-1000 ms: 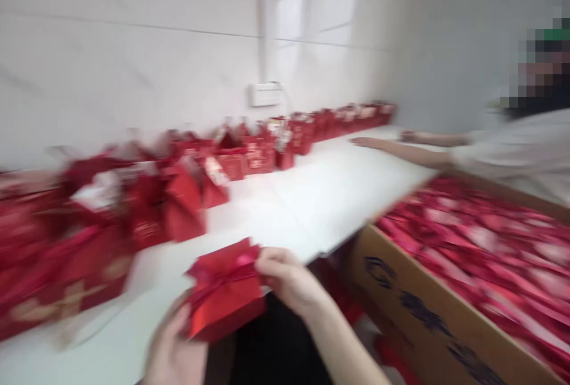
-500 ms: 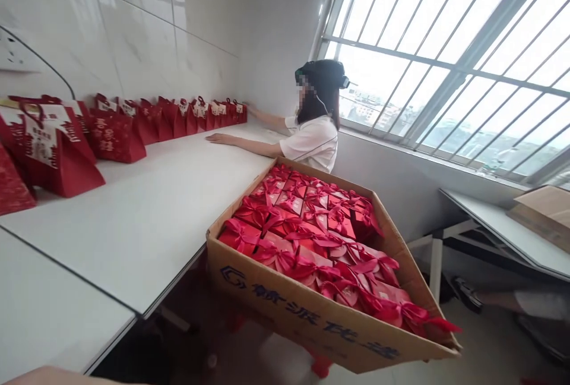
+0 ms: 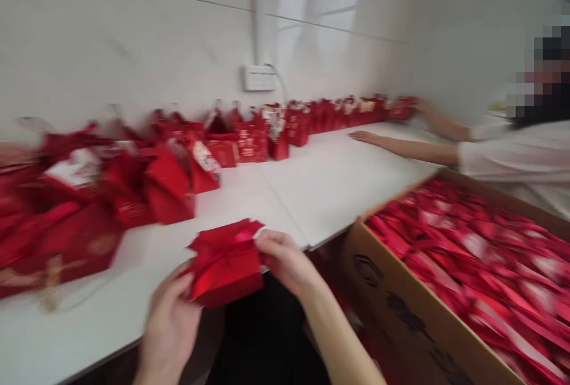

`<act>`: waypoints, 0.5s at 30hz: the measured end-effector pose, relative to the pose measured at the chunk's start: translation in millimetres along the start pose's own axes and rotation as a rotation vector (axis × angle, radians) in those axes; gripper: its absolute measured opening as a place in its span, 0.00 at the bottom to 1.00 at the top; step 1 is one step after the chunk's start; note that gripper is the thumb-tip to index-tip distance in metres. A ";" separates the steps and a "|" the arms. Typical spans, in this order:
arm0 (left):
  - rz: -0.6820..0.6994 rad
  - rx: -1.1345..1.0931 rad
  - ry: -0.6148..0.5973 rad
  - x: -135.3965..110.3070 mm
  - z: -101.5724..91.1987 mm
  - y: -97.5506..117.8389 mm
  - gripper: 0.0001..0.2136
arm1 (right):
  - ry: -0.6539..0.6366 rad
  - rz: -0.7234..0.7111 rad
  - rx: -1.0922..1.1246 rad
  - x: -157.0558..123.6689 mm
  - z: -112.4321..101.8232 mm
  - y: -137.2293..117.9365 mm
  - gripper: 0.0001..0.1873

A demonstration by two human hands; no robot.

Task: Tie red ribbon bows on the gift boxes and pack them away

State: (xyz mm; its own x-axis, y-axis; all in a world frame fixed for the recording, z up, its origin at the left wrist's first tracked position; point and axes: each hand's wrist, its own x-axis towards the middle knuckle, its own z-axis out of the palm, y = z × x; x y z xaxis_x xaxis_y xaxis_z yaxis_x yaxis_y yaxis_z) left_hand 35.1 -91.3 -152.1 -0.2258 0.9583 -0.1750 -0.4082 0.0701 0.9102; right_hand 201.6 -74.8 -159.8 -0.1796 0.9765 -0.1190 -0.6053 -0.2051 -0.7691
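A small red gift box (image 3: 229, 281) with a ribbon bow on top is held between my two hands, over the front edge of the white table (image 3: 285, 212). My left hand (image 3: 171, 319) grips its left end, the thumb along the near side. At the opposite end, the fingers of my right hand (image 3: 285, 257) are closed on the box. To the right stands an open cardboard box (image 3: 374, 278) full of red ribboned gift boxes (image 3: 472, 248). Motion smears the picture somewhat.
Red gift bags (image 3: 169, 183) line the wall side of the table, some with white printed panels. A larger dark red bag (image 3: 66, 242) lies at the left. A co-worker's arm (image 3: 409, 150) rests on the table's far end. A white socket strip (image 3: 259, 78) is on the wall.
The view has swung left, from the cardboard box and window towards the table. Both my hands now show with a red gift box between them; before, only a blurred bit of skin showed at lower left.
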 end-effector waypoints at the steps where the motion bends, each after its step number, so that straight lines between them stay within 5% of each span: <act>1: -0.038 -0.053 -0.036 -1.9 -5.2 1.3 0.08 | -0.019 0.005 0.006 -1.2 -0.9 0.0 0.17; 7: 0.020 -0.065 -0.234 -7.9 -19.3 4.5 0.14 | -0.068 0.049 -0.059 -5.9 6.6 9.4 0.16; 15: 0.019 -0.003 -0.301 -0.7 -37.6 7.2 0.17 | 0.005 0.053 -0.099 -10.6 20.5 13.8 0.17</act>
State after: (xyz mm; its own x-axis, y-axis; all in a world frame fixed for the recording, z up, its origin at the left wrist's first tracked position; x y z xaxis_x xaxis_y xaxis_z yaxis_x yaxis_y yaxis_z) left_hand -0.9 -101.9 -159.5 0.0386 0.9985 -0.0391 -0.4089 0.0515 0.9111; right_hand 179.3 -89.3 -156.2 -0.2054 0.9648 -0.1645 -0.5156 -0.2495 -0.8197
